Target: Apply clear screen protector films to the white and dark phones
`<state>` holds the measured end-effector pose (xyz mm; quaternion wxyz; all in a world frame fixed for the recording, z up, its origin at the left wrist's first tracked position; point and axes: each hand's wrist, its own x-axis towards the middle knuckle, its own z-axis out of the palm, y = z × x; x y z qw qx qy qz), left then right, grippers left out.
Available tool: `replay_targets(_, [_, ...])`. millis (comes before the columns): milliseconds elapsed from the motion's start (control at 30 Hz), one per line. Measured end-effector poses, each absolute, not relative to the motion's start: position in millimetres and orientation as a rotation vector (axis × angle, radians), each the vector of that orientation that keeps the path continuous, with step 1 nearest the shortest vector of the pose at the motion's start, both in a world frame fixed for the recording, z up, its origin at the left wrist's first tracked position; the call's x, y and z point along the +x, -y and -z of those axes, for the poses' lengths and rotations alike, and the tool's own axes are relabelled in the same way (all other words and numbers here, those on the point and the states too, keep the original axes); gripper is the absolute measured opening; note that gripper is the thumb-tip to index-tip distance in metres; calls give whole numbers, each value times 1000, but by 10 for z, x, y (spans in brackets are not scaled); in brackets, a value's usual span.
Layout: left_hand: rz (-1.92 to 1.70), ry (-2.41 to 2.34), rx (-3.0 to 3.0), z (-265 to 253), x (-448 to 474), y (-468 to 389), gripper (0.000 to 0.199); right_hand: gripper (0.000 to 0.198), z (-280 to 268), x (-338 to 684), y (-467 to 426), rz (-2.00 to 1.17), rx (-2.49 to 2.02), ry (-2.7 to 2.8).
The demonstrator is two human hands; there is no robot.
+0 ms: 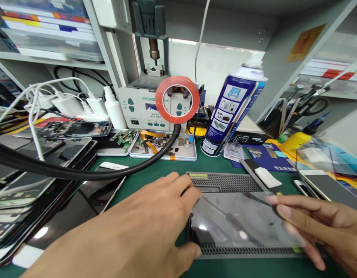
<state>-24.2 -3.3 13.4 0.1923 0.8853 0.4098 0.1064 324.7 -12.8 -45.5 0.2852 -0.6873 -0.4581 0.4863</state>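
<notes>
In the head view a dark glossy phone screen [219,216] lies on a grey honeycomb-patterned mat [224,253]. Over it stretches a clear film [291,237], its right end slightly raised and blurred. My right hand [325,227] pinches that end between thumb and fingers. At the left end, my left hand [155,216] is closed around the phone screen's short edge, fingers on the far corner and thumb on the near one. What lies under the left fingertips is hidden. A dark flat strip [252,170] with a white pad rests on the mat's far right.
A thick black hose [137,170] arches across the left side. Behind stand a blue spray can [233,104], a soldering station [149,110] with a red tape roll [159,100], and a parts tray [182,154]. Stacked phone screens [45,185] crowd the left; phones [331,185] lie right.
</notes>
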Motion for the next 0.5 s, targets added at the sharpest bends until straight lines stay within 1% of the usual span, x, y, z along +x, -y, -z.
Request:
replay_targets(100, [-318, -1131, 2489, -90, -268, 36, 25, 57, 452, 3239, 122, -1288, -1858, 1218])
replay_targets(233, [-334, -1124, 2513, -35, -283, 30, 34, 61, 457, 3236, 106, -1254, -1877, 1225])
replay_targets(367, [-328, -1133, 2553, -18, -269, 32, 31, 62, 470, 3248, 106, -1248, -1886, 1243])
replay_targets(500, [-323, -1156, 2566, -22, -271, 59, 40, 61, 452, 3211, 109, -1188, -1902, 1253])
